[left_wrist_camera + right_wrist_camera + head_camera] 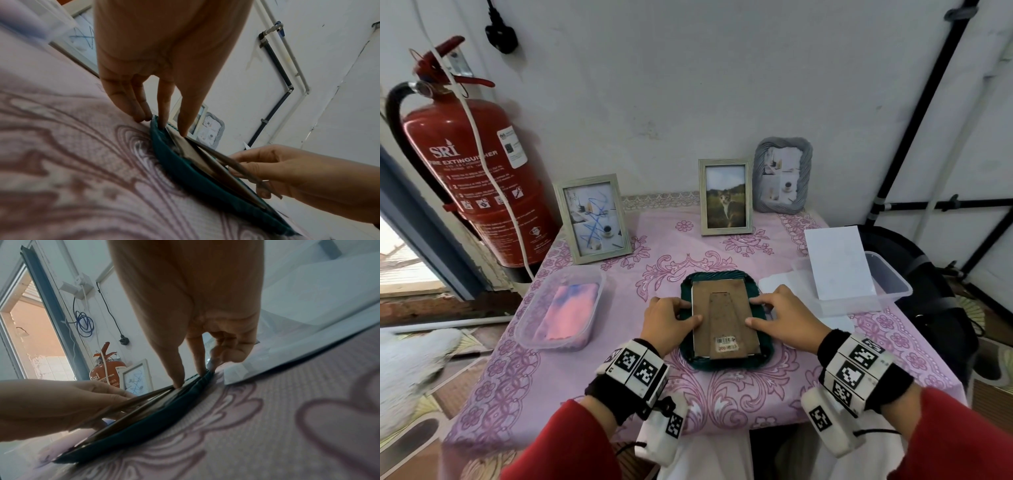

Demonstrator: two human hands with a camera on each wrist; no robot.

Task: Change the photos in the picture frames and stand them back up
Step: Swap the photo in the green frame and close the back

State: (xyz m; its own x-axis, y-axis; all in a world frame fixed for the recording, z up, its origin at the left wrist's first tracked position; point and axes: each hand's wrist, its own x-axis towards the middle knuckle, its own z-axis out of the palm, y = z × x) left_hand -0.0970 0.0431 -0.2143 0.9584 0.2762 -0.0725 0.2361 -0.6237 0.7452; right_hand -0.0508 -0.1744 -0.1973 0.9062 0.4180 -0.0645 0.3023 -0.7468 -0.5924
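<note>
A teal picture frame (688, 356) lies face down on the pink tablecloth (722, 394), its brown cardboard back (722, 315) facing up. A white strip shows along the back's left edge. My left hand (681, 313) rests at the frame's left side, thumb on the cardboard. My right hand (756, 311) rests at its right side, index finger and thumb on the cardboard. In the left wrist view my left fingertips (162, 126) stand on the teal rim (185, 165). In the right wrist view my right fingertips (179, 384) press the back, and the stand flap (127, 402) is slightly raised.
Three frames stand at the back: a scribbled photo (594, 219), a cat photo (726, 197) and a grey frame (781, 175). A plastic tub with pink cloth (561, 308) sits left, a tub (890, 284) holding white paper (839, 263) right. A fire extinguisher (476, 178) stands at the left.
</note>
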